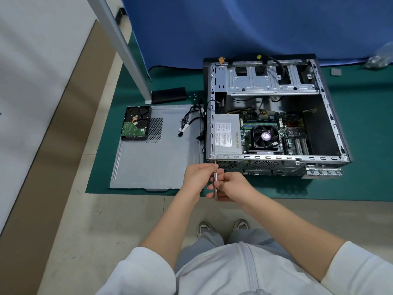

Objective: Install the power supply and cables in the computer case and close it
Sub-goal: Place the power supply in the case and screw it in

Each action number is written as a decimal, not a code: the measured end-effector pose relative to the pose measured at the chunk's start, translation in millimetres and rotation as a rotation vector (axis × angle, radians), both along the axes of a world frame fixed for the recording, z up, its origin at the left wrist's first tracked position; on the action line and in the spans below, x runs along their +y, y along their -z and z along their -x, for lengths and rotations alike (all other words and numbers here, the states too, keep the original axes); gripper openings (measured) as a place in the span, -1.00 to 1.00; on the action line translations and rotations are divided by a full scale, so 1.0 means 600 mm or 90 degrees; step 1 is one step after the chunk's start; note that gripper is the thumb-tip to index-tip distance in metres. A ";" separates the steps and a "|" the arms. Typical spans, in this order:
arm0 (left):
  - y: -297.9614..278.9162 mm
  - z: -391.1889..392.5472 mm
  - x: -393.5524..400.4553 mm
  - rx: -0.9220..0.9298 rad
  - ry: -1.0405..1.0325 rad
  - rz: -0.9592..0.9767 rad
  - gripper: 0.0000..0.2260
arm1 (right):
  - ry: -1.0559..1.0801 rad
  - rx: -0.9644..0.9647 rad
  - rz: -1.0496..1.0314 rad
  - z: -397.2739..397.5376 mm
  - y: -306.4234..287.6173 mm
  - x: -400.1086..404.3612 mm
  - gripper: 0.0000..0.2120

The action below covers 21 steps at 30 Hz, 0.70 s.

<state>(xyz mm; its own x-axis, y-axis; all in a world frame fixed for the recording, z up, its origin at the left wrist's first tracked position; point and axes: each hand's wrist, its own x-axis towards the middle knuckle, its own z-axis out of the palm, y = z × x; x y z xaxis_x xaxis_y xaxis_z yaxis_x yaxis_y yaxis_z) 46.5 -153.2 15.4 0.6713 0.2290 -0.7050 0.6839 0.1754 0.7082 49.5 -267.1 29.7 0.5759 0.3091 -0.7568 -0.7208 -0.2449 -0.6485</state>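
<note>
Screwdriver (215,182) alignment at the rear of the computer case (276,116). I am holding the slim silver tool in both hands: my right hand (231,187) is gripping the lower shaft with fingers curled round it, and my left hand (196,175) is pinching the upper shaft just below the tip. The tool's long axis is running almost straight away from me, tip pointing up at the case's rear left corner. A screw (215,161) is standing out of the rear panel there, directly beyond the tip and just ahead of my left fingertips; I cannot tell whether the tip is already seated in its head. My left hand is the nearer of the two to the screw, so in my judgement it is steering while the right is supplying the turning.

The power supply (227,135) is lying inside the case in that same corner, against the rear wall, beside the fan (265,136) on the motherboard. Its cables (191,122) are spilling out over the left wall onto the detached side panel (157,158), where a hard drive (136,124) is also resting. The case is lying open on its side on the green mat (361,124).

Writing: the power supply is carrying a printed label with a blue brand word and a barcode, too small to read; the fan's round hub sticker is likewise illegible.
</note>
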 end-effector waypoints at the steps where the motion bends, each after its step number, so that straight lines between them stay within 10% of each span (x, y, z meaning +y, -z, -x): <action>1: 0.000 0.000 0.000 -0.006 -0.002 -0.012 -0.93 | 0.002 0.007 -0.010 -0.001 -0.001 0.000 -0.84; 21: -0.002 -0.003 -0.004 -0.001 -0.012 -0.105 -0.87 | 0.098 0.027 -0.101 0.008 -0.003 -0.008 -0.83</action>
